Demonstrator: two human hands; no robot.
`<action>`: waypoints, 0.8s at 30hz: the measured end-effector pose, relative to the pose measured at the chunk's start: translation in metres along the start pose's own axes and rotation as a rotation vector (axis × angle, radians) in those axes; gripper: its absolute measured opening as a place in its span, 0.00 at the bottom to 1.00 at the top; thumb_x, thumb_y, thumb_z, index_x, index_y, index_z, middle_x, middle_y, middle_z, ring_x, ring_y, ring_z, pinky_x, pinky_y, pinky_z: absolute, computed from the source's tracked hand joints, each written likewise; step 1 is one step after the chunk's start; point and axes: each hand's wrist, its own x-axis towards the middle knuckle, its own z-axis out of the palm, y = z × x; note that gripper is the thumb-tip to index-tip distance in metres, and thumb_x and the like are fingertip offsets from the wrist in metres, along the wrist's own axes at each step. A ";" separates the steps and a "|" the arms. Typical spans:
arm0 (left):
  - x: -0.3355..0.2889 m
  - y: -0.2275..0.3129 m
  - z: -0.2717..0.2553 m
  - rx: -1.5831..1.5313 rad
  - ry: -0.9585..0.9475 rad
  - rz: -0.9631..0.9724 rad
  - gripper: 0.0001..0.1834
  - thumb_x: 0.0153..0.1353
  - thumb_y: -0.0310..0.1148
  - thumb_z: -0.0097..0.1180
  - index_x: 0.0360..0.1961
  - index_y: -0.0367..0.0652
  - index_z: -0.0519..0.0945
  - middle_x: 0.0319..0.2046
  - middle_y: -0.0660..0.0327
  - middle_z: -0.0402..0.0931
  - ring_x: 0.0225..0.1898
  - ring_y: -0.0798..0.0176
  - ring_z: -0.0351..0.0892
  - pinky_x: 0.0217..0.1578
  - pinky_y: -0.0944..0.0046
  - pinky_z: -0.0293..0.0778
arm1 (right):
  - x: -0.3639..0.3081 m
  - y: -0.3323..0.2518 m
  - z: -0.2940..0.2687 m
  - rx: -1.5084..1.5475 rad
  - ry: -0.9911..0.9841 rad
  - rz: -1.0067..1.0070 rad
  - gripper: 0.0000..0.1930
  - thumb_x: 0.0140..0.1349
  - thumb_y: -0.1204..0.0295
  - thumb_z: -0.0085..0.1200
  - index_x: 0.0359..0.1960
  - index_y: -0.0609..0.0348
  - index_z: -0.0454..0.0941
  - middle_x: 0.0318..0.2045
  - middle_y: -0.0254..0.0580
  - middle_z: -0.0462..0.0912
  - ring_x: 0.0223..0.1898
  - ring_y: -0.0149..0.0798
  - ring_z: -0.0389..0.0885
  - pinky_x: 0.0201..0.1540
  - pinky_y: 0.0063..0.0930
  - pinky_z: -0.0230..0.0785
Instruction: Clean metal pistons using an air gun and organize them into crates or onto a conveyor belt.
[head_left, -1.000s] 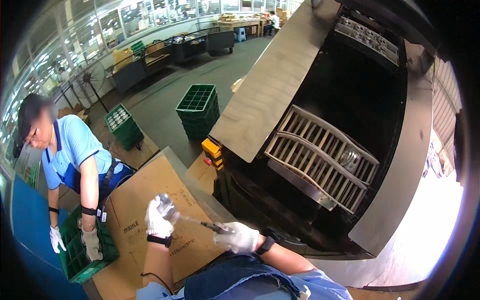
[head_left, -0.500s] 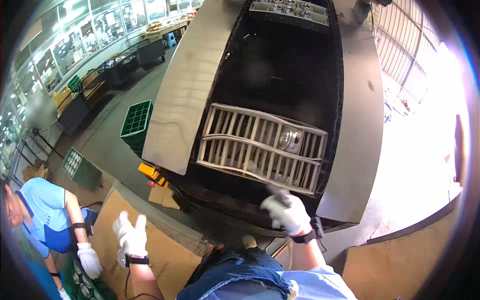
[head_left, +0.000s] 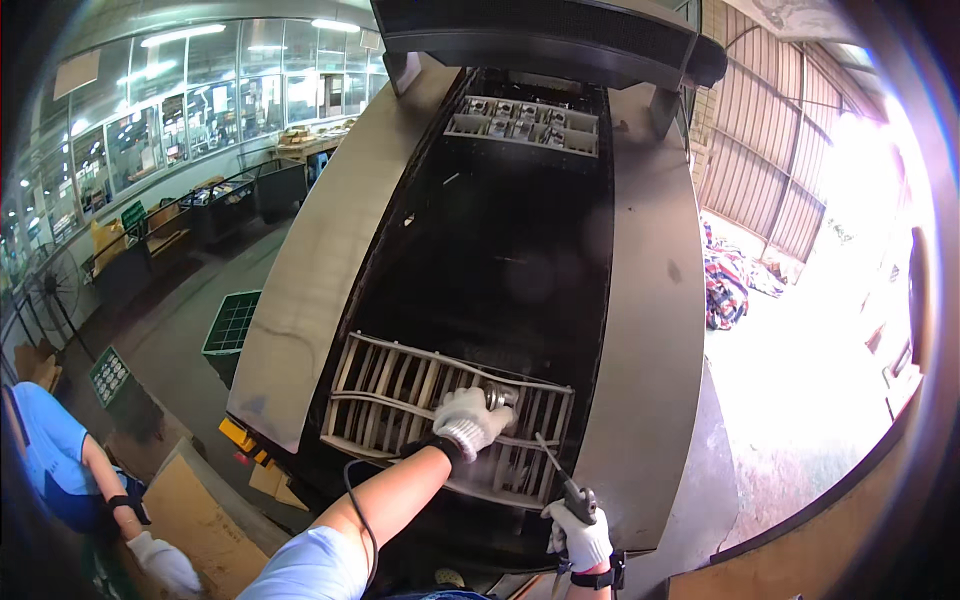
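A white wire-like slatted rack [head_left: 385, 408] with several compartments lies on the black conveyor bed. My left hand [head_left: 470, 418], in a white knit glove, reaches over it with the fingers closed around a shiny round metal part [head_left: 502, 396]. The part is at rack level; whether it still rests on the slats I cannot tell. My right hand [head_left: 580, 535], also gloved, grips an air blow gun [head_left: 578, 499] near the rack's front right corner. Its thin nozzle points up and left over the rack, towards the metal part.
Another rack holding several metal parts [head_left: 520, 128] sits farther along the bed, below a dark machine hood [head_left: 540, 45]. Wide metal side panels [head_left: 655, 300] flank the bed. Green crates [head_left: 232, 322] stand on the left floor. A co-worker in blue [head_left: 55, 440] is at the lower left, beside cardboard [head_left: 210, 510].
My left hand has gone from open above the cardboard to the metal part in the rack. The blow gun in my right hand now points over the rack. The view has tilted up.
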 end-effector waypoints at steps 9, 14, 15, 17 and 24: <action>-0.002 -0.025 -0.010 -1.688 0.003 -0.011 0.13 0.69 0.30 0.44 0.27 0.42 0.76 0.20 0.66 0.71 0.23 0.68 0.70 0.25 0.67 0.67 | -0.012 -0.031 0.020 0.135 -0.209 0.014 0.08 0.61 0.72 0.58 0.36 0.65 0.81 0.13 0.29 0.69 0.10 0.24 0.65 0.15 0.22 0.62; -0.036 -0.064 -0.044 -1.576 0.004 0.177 0.08 0.65 0.30 0.48 0.27 0.43 0.70 0.19 0.65 0.70 0.19 0.68 0.69 0.21 0.70 0.65 | 0.010 -0.032 0.070 0.025 -0.418 0.095 0.07 0.61 0.73 0.57 0.31 0.66 0.78 0.11 0.28 0.67 0.08 0.24 0.63 0.14 0.22 0.62; -0.052 -0.064 -0.055 -1.439 0.075 -0.039 0.06 0.64 0.28 0.48 0.29 0.42 0.70 0.20 0.65 0.70 0.19 0.68 0.70 0.21 0.70 0.67 | 0.011 -0.031 0.079 0.003 -0.483 0.085 0.08 0.61 0.73 0.57 0.31 0.67 0.78 0.11 0.29 0.68 0.08 0.24 0.63 0.14 0.21 0.63; -0.061 -0.094 -0.056 -1.499 0.126 -0.046 0.02 0.63 0.26 0.50 0.33 0.41 0.70 0.21 0.64 0.71 0.19 0.68 0.71 0.21 0.70 0.69 | 0.021 -0.015 0.085 -0.014 -0.584 0.131 0.10 0.62 0.71 0.58 0.37 0.68 0.79 0.13 0.29 0.69 0.09 0.24 0.65 0.14 0.22 0.65; -0.107 -0.165 -0.089 -1.470 0.258 -0.075 0.07 0.58 0.24 0.53 0.38 0.39 0.72 0.23 0.63 0.75 0.22 0.70 0.74 0.21 0.71 0.70 | -0.017 -0.006 0.150 -0.280 -0.599 0.105 0.10 0.61 0.68 0.59 0.32 0.64 0.81 0.13 0.31 0.70 0.10 0.25 0.65 0.14 0.22 0.61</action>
